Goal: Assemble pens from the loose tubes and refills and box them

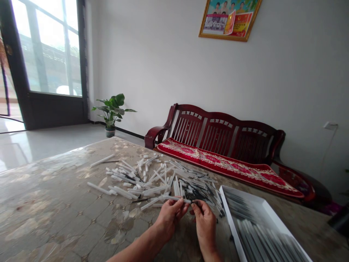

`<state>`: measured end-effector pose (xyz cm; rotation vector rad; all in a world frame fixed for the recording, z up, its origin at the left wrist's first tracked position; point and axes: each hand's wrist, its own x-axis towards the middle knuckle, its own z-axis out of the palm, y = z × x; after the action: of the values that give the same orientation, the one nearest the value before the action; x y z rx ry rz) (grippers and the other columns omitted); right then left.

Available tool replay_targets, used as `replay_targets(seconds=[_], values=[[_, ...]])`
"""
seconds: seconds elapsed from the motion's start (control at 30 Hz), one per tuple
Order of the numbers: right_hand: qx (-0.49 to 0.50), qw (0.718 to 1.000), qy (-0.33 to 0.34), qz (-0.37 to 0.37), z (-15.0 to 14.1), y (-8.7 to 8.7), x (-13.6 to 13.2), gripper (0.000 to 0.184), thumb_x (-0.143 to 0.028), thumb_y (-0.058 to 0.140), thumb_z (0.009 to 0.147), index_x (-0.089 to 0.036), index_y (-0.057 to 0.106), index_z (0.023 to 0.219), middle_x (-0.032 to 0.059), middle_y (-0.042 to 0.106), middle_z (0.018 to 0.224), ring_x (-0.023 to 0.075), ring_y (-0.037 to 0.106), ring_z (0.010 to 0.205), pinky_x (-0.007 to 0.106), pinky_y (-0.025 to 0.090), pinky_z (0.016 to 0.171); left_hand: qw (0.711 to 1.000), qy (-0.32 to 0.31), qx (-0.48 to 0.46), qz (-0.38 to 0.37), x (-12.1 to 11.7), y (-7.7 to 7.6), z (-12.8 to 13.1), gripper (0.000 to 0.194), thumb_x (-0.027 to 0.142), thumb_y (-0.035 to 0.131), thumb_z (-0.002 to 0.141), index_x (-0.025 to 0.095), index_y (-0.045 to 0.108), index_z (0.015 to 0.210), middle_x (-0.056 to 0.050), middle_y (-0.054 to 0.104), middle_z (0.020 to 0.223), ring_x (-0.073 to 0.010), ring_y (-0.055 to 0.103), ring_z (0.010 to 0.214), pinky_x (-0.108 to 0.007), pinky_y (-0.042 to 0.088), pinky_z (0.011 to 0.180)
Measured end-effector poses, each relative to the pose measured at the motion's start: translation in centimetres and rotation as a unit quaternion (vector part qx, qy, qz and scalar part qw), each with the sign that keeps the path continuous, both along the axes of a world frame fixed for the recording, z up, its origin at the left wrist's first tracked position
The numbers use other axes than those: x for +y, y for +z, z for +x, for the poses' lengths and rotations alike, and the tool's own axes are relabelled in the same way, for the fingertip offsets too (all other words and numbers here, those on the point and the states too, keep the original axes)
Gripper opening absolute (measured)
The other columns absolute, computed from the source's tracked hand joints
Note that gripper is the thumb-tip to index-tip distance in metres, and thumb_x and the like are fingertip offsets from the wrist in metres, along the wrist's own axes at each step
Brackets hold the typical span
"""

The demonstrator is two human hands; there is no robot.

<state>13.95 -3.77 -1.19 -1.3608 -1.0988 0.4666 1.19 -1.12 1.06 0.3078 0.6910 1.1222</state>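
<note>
My left hand [169, 215] pinches a white pen barrel [170, 197], which lies roughly level and points toward my right hand. At the barrel's right end, my right hand [205, 221] closes thumb and finger on a small dark pen part [193, 202]; its exact shape is hard to see. Just beyond both hands spreads a loose pile of white pen barrels [155, 190], short white caps [145, 163] and black pen parts [195, 191]. To the right of my right hand is a white box [231, 227] holding many dark-cored pens [261, 236] in rows.
The pile sits on a table with a patterned cover [81, 218]. Past its far edge stands a dark red wooden bench [220, 134] with a red patterned cushion [218, 158]. A potted plant [110, 112] is on the floor at left, near a glazed door [54, 102].
</note>
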Motion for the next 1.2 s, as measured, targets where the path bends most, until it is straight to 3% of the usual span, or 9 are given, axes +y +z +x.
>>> replay_targets(seconds=[0.3, 0.5, 0.8, 0.9, 1.07, 1.2], values=[[-0.214, 0.974, -0.007, 0.073, 1.3, -0.4, -0.4, 0.029, -0.047, 0.056, 0.089, -0.021, 0.07, 0.084, 0.0075, 0.074, 0.08, 0.0218, 0.07, 0.075, 0.03, 0.054, 0.07, 0.995, 0.0, 0.044, 0.086, 0.2, -0.8, -0.1, 0.042, 0.028, 0.095, 0.046, 0.015, 0.064, 0.072, -0.001, 0.072, 0.063, -0.0136, 0.067, 0.059, -0.024, 0.056, 0.061], [-0.247, 0.967, -0.012, 0.059, 1.0, -0.2, -0.5, 0.038, -0.053, 0.044, 0.095, -0.021, 0.064, 0.088, 0.0066, 0.072, 0.077, 0.02, 0.069, 0.067, 0.027, 0.052, 0.06, 0.996, -0.008, 0.039, 0.085, 0.2, -0.5, -0.1, 0.05, 0.034, 0.096, 0.038, 0.015, 0.064, 0.071, 0.0, 0.071, 0.062, -0.0136, 0.067, 0.059, -0.024, 0.055, 0.061], [-0.335, 0.94, -0.053, 0.036, 0.0, -0.2, -0.9, 0.044, -0.052, 0.025, 0.101, -0.023, 0.056, 0.09, 0.0055, 0.069, 0.074, 0.0211, 0.067, 0.066, 0.028, 0.044, 0.056, 0.992, -0.002, 0.054, 0.114, -0.3, -0.1, -0.2, 0.05, 0.038, 0.095, 0.04, 0.015, 0.062, 0.07, 0.0, 0.07, 0.059, -0.0131, 0.066, 0.057, -0.024, 0.055, 0.059], [-0.338, 0.939, -0.056, 0.027, -0.2, -0.2, -0.8, 0.044, -0.051, 0.024, 0.102, -0.024, 0.054, 0.083, 0.004, 0.067, 0.07, 0.0199, 0.064, 0.062, 0.028, 0.04, 0.054, 0.99, -0.008, 0.063, 0.126, -0.3, -0.2, -0.2, 0.049, 0.038, 0.095, 0.042, 0.015, 0.062, 0.071, 0.0, 0.07, 0.059, -0.0134, 0.066, 0.057, -0.024, 0.055, 0.058], [-0.267, 0.964, -0.015, 0.003, -0.3, -0.3, -0.8, 0.042, -0.047, 0.028, 0.101, -0.024, 0.051, 0.075, 0.0006, 0.064, 0.064, 0.016, 0.06, 0.058, 0.025, 0.037, 0.054, 0.988, -0.014, 0.074, 0.135, -0.2, -0.5, -0.1, 0.051, 0.041, 0.094, 0.044, 0.016, 0.061, 0.072, 0.0, 0.07, 0.059, -0.0135, 0.066, 0.056, -0.025, 0.054, 0.058], [-0.208, 0.978, -0.016, -0.009, 0.1, -0.9, -0.5, 0.048, -0.056, 0.034, 0.097, -0.024, 0.055, 0.07, 0.0009, 0.062, 0.058, 0.0164, 0.057, 0.051, 0.026, 0.035, 0.05, 0.982, -0.023, 0.091, 0.161, -0.4, -0.5, -0.2, 0.049, 0.042, 0.092, 0.048, 0.015, 0.061, 0.074, -0.001, 0.07, 0.06, -0.0134, 0.065, 0.056, -0.024, 0.053, 0.057]])
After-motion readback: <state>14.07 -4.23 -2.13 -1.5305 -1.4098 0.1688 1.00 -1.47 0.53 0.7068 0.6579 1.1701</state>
